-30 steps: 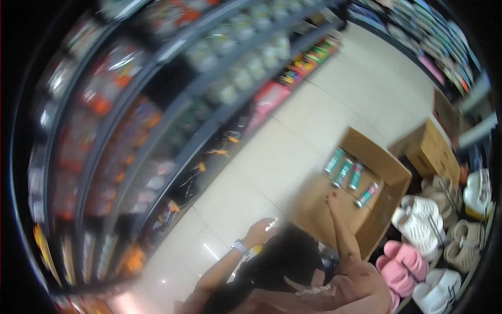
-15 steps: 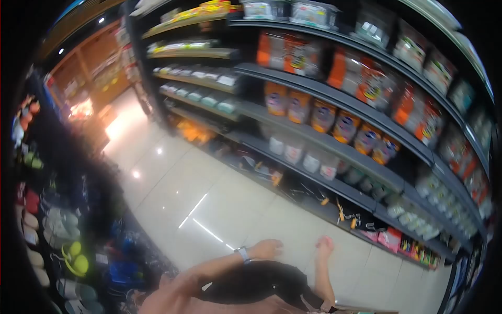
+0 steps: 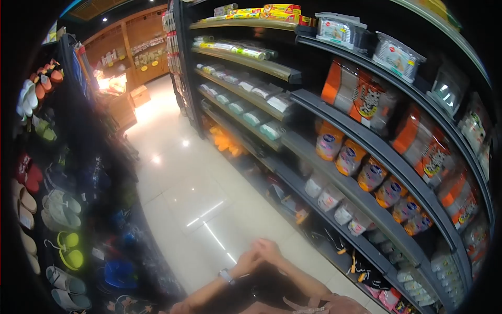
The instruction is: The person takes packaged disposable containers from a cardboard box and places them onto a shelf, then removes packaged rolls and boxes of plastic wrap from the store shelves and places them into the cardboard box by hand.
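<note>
My left hand point(image 3: 248, 263) and my right hand point(image 3: 269, 250) meet in front of my body at the lower middle, over the tiled floor point(image 3: 209, 209). Their fingers are drawn together and touch each other. The view is too small and soft to show whether anything is between them. A watch point(image 3: 226, 276) with a pale band is on my left wrist.
Shelves point(image 3: 361, 125) with orange packs point(image 3: 371, 174), tubs point(image 3: 341, 30) and boxes run along the right. Sandals and clogs point(image 3: 70, 251) hang on the left. The aisle leads to a wooden display point(image 3: 125, 47) and a cardboard box point(image 3: 140, 96).
The view has swung away from the cardboard box with green cans, past the shelves, to look along the aisle. My hands, apart before, have come together.
</note>
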Action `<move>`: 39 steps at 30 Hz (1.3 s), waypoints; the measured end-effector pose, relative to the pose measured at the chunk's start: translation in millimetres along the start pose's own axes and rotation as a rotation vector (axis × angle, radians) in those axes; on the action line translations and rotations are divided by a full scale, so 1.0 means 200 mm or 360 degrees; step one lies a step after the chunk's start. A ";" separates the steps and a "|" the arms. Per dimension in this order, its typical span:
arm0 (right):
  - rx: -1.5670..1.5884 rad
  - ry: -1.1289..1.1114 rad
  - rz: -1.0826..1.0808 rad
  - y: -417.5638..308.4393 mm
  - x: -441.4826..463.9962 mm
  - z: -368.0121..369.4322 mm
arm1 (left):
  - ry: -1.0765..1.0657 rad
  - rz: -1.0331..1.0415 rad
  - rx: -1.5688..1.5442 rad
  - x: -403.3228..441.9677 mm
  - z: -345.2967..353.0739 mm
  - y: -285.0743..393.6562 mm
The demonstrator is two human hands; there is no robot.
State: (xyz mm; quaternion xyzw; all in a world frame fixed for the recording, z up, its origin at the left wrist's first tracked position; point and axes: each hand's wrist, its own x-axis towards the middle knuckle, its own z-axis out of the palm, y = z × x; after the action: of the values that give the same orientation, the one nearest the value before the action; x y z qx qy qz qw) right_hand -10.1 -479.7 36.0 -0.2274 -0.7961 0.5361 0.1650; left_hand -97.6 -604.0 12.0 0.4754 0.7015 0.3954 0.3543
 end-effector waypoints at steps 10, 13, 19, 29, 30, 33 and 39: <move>-0.0534 -0.0214 -0.0937 -0.31 1.43 -0.64 | 0.0387 0.0113 0.0023 1.05 -0.61 0.35; -0.0775 -0.0271 -0.1282 -0.55 1.81 -0.81 | 0.0556 0.0259 -0.0122 1.28 -0.72 0.42; -0.1688 -0.0266 -0.1703 -1.06 2.46 -1.02 | 0.0451 0.0465 -0.0043 1.68 -0.92 0.48; -0.1626 0.0518 -0.1399 -1.39 3.58 -1.59 | 0.0801 0.1132 0.0177 2.58 -1.90 0.54; -0.1465 0.0562 -0.1325 -1.39 3.72 -1.66 | 0.0841 0.1178 0.0265 2.65 -2.04 0.56; -0.1487 0.0667 -0.0687 -1.38 4.08 -1.83 | 0.0960 0.1394 0.0350 2.87 -2.39 0.64; -0.1591 0.0269 -0.0232 -1.16 4.47 -1.93 | 0.1036 0.1613 0.0500 3.28 -2.77 0.74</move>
State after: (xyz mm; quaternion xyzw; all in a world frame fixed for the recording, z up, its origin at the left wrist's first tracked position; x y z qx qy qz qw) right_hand -610.2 228.5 410.8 -0.2651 -0.9528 0.0567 0.1367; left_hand -719.2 -68.2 306.2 0.6508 0.5105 0.5311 -0.1837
